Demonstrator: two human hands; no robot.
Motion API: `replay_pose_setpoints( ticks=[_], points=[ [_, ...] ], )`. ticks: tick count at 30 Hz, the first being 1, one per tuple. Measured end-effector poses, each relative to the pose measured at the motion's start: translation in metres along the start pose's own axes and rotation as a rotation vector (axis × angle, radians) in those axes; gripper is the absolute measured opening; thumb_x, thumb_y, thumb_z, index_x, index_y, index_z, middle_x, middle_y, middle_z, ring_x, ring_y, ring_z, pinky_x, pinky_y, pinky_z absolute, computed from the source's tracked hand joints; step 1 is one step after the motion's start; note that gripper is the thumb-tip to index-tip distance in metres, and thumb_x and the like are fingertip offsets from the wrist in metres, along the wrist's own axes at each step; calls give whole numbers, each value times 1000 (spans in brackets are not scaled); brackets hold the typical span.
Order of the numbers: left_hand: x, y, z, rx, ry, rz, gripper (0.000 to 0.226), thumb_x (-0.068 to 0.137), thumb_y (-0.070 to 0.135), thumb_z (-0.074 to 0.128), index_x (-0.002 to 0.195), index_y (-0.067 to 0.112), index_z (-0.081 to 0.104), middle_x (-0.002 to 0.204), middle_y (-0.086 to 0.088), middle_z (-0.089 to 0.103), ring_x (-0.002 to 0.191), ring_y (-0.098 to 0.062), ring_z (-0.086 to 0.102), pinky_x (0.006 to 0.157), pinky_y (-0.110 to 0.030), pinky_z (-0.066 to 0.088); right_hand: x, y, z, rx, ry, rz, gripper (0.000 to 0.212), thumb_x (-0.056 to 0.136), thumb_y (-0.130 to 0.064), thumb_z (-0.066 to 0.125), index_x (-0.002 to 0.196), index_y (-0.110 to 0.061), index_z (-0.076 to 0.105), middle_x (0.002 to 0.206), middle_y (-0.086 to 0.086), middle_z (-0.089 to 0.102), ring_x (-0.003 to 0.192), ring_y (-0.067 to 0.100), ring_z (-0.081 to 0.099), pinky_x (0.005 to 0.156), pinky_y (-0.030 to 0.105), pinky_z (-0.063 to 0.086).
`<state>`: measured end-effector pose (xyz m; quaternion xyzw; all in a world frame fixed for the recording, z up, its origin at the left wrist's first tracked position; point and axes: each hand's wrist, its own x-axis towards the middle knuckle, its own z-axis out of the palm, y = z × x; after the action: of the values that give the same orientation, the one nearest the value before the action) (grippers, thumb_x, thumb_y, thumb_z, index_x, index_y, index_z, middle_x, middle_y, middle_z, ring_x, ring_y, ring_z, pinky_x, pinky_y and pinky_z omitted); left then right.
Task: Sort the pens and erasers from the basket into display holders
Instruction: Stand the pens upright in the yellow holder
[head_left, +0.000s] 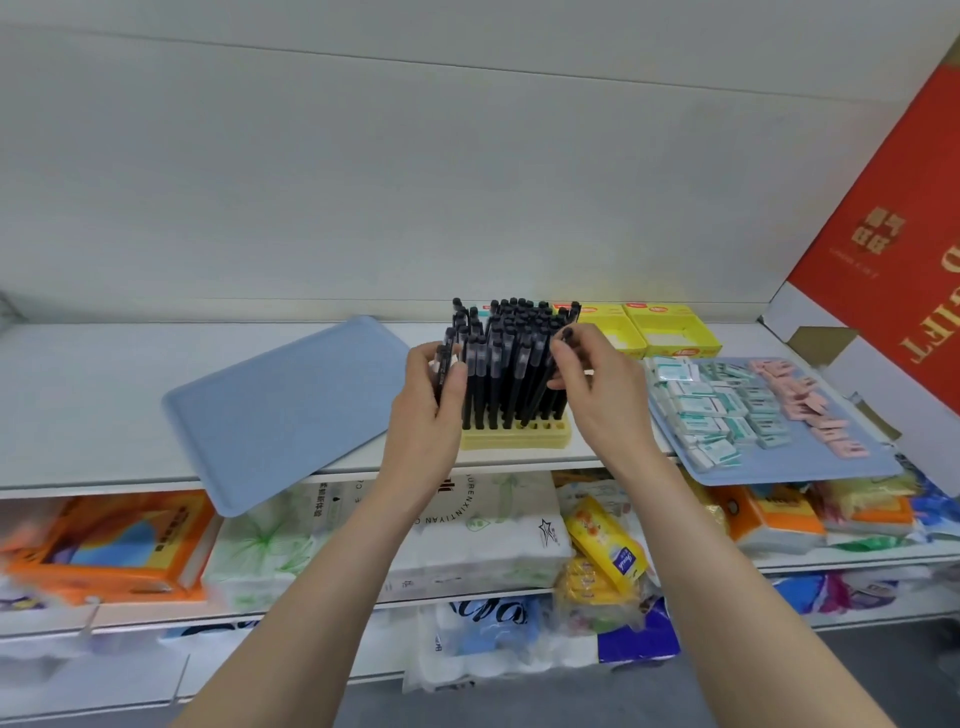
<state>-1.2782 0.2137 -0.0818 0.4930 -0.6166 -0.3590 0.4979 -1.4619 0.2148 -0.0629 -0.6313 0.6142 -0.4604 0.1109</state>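
Grips spare pens (441, 366) in left hand (428, 400), 9 o'clock of yellow holder (514, 440); pinches tilted pen (540, 392) with right hand (600, 387), 3 o'clock.

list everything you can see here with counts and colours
black plastic pens: dozens, black, upright in the pen holder
yellow plastic pen holder: one, pale yellow, centre of the top shelf
flat blue plastic tray: one, blue, left of the holder, overhanging the shelf edge
second blue tray: one, blue, right of the holder, carrying the erasers
white-and-teal wrapped erasers: many, on the left part of the second tray
pink erasers: many, on the right part of that tray
yellow cardboard display boxes: two, behind the second tray
red cardboard gift box: one, far right, tilted
white shelf: one
packaged goods: many, mixed colours, lower shelves
left hand: grips a few pens
right hand: pinches one pen's top
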Motion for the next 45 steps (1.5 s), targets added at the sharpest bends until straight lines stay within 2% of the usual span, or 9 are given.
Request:
replay_pose_setpoints(
  ticks=[4,8,15,20,24,30,33,38,45],
  points=[
    [2,-3,2,-96,-49,-13,10,103,26,36,108,17,38,83,1,52,63,-10,41,65,-37,40,-3,6,7,-57,-97,7,16,102,-33,47,97,-22,57,79,-9,65,73,0,68,69,41,55],
    [1,-2,2,-85,-108,13,17,103,32,40,99,23,53,78,-3,58,58,-12,44,61,-35,40,2,7,10,-127,-119,-18,19,100,-35,51,94,-20,61,75,-7,66,72,6,68,68,42,55],
    [0,8,10,-123,-184,-9,19,101,29,46,96,20,62,70,2,58,57,-13,46,57,-31,44,0,-11,-1,-70,150,-81,19,96,-38,58,106,-24,64,84,-12,61,78,7,57,65,27,46],
    [1,13,22,-53,-256,53,17,101,26,47,88,24,56,69,5,62,59,-8,55,61,-27,48,3,-34,-7,57,-120,-108,9,94,-28,61,90,-23,67,80,-13,64,75,4,58,65,19,42],
    [3,10,24,80,-174,95,18,102,33,43,105,26,59,86,10,66,79,-4,62,74,-28,52,7,-24,-20,202,-3,40,11,98,-28,56,91,-21,60,72,-8,64,55,8,58,57,22,48],
    [4,2,22,173,-12,33,53,92,63,26,118,23,49,69,3,61,65,-17,66,66,-47,55,6,-6,-25,16,77,25,24,99,-42,48,103,-21,59,78,-7,66,66,15,65,67,49,53],
    [4,7,22,181,-6,17,34,100,51,30,112,24,47,62,0,65,51,-5,61,67,-40,53,7,-9,-24,86,84,54,16,102,-34,47,99,-20,55,78,-2,68,61,11,68,64,47,54],
    [5,7,18,224,36,31,32,101,45,33,106,16,47,60,6,46,54,-13,46,55,-35,36,11,-4,-26,29,75,34,10,103,-28,44,97,-20,48,76,-1,67,57,11,67,58,35,51],
    [3,8,19,58,-4,23,18,104,29,32,103,22,49,72,2,48,59,-10,41,60,-34,37,2,15,3,-166,-58,-60,9,103,-37,42,96,-30,42,70,1,62,63,21,65,60,43,52]
  ],
)
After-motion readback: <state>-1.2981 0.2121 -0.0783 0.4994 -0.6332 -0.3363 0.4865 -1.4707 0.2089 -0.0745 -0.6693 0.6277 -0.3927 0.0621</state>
